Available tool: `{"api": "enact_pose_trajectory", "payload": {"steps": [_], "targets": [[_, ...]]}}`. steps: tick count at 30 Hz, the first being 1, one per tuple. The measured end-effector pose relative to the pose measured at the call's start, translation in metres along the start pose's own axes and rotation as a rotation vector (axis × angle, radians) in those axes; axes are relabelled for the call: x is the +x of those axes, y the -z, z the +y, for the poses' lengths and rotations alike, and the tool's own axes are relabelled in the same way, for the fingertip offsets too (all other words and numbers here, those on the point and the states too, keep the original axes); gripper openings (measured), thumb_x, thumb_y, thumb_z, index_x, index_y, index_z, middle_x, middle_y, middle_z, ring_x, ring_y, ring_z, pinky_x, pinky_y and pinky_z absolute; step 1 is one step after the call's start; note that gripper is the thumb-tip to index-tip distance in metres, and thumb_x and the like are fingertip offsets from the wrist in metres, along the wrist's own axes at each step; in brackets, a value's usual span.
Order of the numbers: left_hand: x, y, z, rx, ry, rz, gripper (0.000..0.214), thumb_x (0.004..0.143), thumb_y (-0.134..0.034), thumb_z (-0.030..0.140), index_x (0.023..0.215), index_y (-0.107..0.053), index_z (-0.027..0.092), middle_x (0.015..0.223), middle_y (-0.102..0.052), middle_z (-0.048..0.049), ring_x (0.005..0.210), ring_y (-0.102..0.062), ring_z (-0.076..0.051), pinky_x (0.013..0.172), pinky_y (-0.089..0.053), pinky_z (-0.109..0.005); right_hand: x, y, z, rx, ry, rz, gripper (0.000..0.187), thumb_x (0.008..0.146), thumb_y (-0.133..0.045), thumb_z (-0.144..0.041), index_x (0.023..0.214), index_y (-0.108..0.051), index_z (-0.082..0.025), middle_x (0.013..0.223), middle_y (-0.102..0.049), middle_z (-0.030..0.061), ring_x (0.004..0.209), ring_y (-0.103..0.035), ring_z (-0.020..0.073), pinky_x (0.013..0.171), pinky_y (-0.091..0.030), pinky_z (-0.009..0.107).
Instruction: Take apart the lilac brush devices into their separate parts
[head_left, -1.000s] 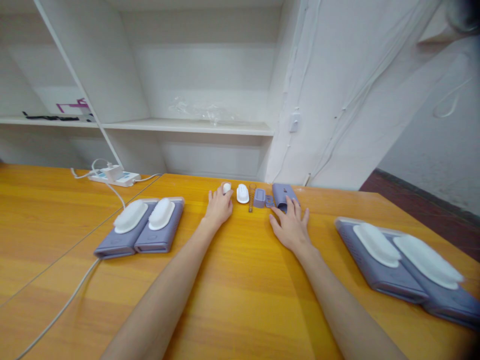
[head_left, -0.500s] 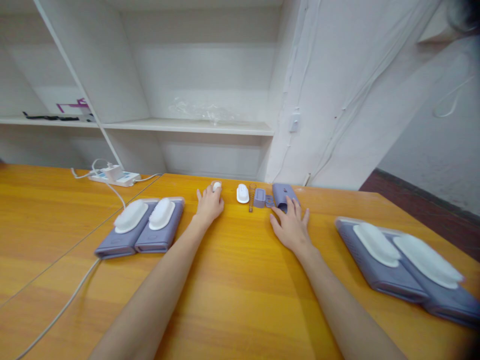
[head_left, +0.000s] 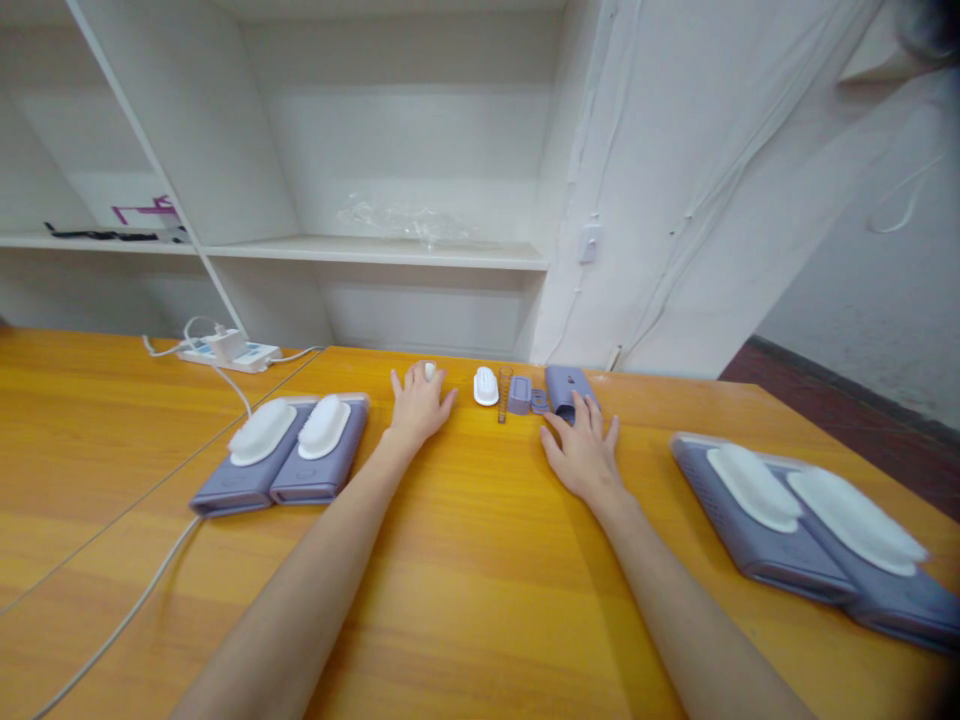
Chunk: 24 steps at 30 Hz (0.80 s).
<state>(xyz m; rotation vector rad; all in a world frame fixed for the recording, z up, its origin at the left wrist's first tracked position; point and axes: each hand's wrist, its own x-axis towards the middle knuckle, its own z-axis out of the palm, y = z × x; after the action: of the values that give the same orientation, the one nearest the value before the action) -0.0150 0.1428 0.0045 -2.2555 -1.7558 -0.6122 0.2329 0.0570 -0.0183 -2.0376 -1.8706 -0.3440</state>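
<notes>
My left hand (head_left: 420, 405) rests at the back of the table with its fingers spread over a small white piece (head_left: 430, 371), which they partly cover. My right hand (head_left: 589, 450) is open too, its fingertips at the front edge of a purple hollow casing (head_left: 566, 382). Between the hands several loose parts lie in a row. They are a white ribbed oval cover (head_left: 486, 387), a coil spring (head_left: 504, 396), a purple block-shaped part (head_left: 519, 396) and a small flat purple part (head_left: 539, 401).
Two purple units with white oval tops (head_left: 322, 428) lie left, and two similar ones (head_left: 754, 490) lie right. A power strip (head_left: 231, 355) with white cables sits at the back left. Behind the table stands a white shelf (head_left: 375, 250) holding crumpled clear plastic (head_left: 409, 218).
My left hand has shifted slightly, its thumb stretching further out to the right, and less of the white piece shows. My right hand stays in place.
</notes>
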Motion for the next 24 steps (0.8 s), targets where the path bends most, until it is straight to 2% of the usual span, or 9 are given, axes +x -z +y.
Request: {"api": "enact_pose_trajectory", "payload": {"steps": [3, 6, 10, 12, 15, 18, 24], "targets": [[-0.002, -0.001, 0.018, -0.026, -0.201, -0.009, 0.039, 0.092, -0.041, 0.037, 0.129, -0.047, 0.027, 0.136, -0.042, -0.0129, 0.130, -0.035, -0.030, 0.109, -0.018, -0.054, 0.000, -0.001, 0.001, 0.004, 0.004, 0.007, 0.037, 0.092, -0.039, -0.043, 0.118, -0.061, -0.031, 0.148, -0.026, 0.0120, 0.139, -0.014, 0.0309, 0.105, -0.011, 0.063], [-0.003, -0.005, 0.038, -0.072, -0.290, -0.050, 0.042, 0.092, -0.042, 0.029, 0.134, -0.041, 0.032, 0.140, -0.038, -0.0109, 0.129, -0.036, -0.027, 0.108, -0.022, -0.052, 0.000, -0.001, 0.001, -0.003, 0.004, 0.011, 0.037, 0.092, -0.039, -0.043, 0.118, -0.061, -0.030, 0.149, -0.026, 0.0124, 0.139, -0.014, 0.0308, 0.105, -0.011, 0.063], [0.000, -0.010, 0.050, -0.099, -0.260, -0.107, 0.035, 0.093, -0.041, 0.026, 0.127, -0.048, 0.031, 0.128, -0.049, -0.0098, 0.119, -0.046, -0.026, 0.106, -0.024, -0.052, 0.000, 0.000, 0.000, -0.010, -0.001, 0.002, 0.037, 0.092, -0.039, -0.042, 0.120, -0.060, -0.030, 0.149, -0.026, 0.0112, 0.139, -0.013, 0.0303, 0.106, -0.010, 0.063], [0.003, -0.011, 0.048, -0.093, -0.232, -0.118, 0.030, 0.093, -0.040, 0.026, 0.120, -0.052, 0.027, 0.114, -0.056, -0.0100, 0.110, -0.052, -0.024, 0.105, -0.027, -0.049, 0.000, 0.001, 0.000, -0.004, -0.007, -0.011, 0.037, 0.092, -0.039, -0.042, 0.120, -0.060, -0.030, 0.150, -0.025, 0.0101, 0.139, -0.012, 0.0303, 0.106, -0.010, 0.063], [0.008, -0.011, 0.042, -0.077, -0.186, -0.127, 0.025, 0.094, -0.040, 0.027, 0.113, -0.055, 0.022, 0.103, -0.058, -0.0097, 0.101, -0.056, -0.023, 0.099, -0.035, -0.042, 0.001, 0.002, -0.001, 0.007, -0.015, -0.022, 0.037, 0.091, -0.039, -0.042, 0.120, -0.060, -0.030, 0.150, -0.025, 0.0096, 0.139, -0.012, 0.0303, 0.106, -0.009, 0.062], [0.010, -0.011, 0.038, -0.057, -0.134, -0.123, 0.023, 0.093, -0.041, 0.024, 0.109, -0.056, 0.020, 0.100, -0.057, -0.0104, 0.097, -0.056, -0.023, 0.092, -0.039, -0.038, 0.001, 0.002, -0.001, 0.014, -0.018, -0.026, 0.037, 0.091, -0.040, -0.042, 0.120, -0.060, -0.030, 0.150, -0.025, 0.0093, 0.139, -0.012, 0.0306, 0.106, -0.008, 0.062], [0.008, -0.005, 0.034, 0.001, -0.054, -0.099, 0.022, 0.093, -0.040, 0.021, 0.107, -0.057, 0.018, 0.099, -0.057, -0.0120, 0.099, -0.055, -0.025, 0.091, -0.038, -0.039, 0.000, 0.002, 0.000, 0.018, -0.009, -0.018, 0.037, 0.091, -0.041, -0.042, 0.120, -0.060, -0.031, 0.149, -0.026, 0.0107, 0.139, -0.012, 0.0300, 0.106, -0.009, 0.062]]}}
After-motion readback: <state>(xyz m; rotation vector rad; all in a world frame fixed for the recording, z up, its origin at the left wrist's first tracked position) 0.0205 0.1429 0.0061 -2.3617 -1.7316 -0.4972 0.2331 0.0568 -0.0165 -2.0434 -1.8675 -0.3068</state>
